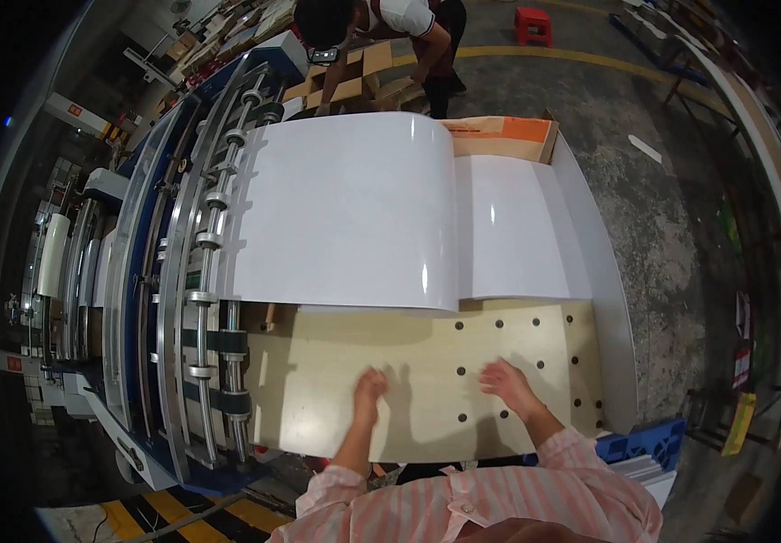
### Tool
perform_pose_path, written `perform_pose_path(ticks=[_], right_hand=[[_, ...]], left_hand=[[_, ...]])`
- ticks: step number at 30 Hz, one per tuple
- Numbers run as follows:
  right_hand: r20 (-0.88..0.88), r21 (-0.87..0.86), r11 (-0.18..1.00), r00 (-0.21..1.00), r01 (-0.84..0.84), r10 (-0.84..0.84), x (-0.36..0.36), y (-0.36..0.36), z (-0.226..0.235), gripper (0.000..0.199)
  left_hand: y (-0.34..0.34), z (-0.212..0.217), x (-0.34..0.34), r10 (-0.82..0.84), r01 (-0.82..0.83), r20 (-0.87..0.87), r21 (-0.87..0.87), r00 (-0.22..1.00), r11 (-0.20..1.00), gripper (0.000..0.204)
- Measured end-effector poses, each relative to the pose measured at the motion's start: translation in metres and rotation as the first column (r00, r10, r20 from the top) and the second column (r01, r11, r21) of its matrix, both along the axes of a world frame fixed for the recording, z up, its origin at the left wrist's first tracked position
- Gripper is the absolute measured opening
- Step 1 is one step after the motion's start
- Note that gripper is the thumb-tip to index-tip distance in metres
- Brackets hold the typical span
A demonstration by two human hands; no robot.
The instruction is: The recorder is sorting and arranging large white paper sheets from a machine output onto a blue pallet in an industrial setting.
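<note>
Both hands lie flat, fingers spread, gripping nothing, on a pale board dotted with dark holes — left hand near its middle, right hand well apart. Just beyond, glossy white sheets curl beside steel rollers. Farther off — an orange-and-white carton, a red stool.

Grey concrete floor with yellow line, red stool, blue-framed roller machine, another person among cardboard boxes
</note>
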State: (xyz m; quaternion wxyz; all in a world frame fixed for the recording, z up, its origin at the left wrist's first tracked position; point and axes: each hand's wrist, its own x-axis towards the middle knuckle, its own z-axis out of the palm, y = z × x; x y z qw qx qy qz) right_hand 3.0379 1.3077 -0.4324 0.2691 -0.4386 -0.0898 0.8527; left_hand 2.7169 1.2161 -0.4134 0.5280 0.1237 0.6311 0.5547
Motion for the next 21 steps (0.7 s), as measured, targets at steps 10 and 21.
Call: perform_pose_path(ticks=[10,21], right_hand=[[-0.455,-0.233,0.565,0.425,0.792,-0.783,-0.072,0.152,0.058,0.046],[0.239,0.512,0.763,0.789,0.394,-0.567,-0.055,0.136,0.065,0.022]], left_hand=[[0.216,0.042,-0.09,0.344,-0.406,0.42,0.067,0.84,0.911,0.036],[0.147,0.051,-0.095,0.553,-0.407,-0.284,0.438,0.784,0.802,0.042]])
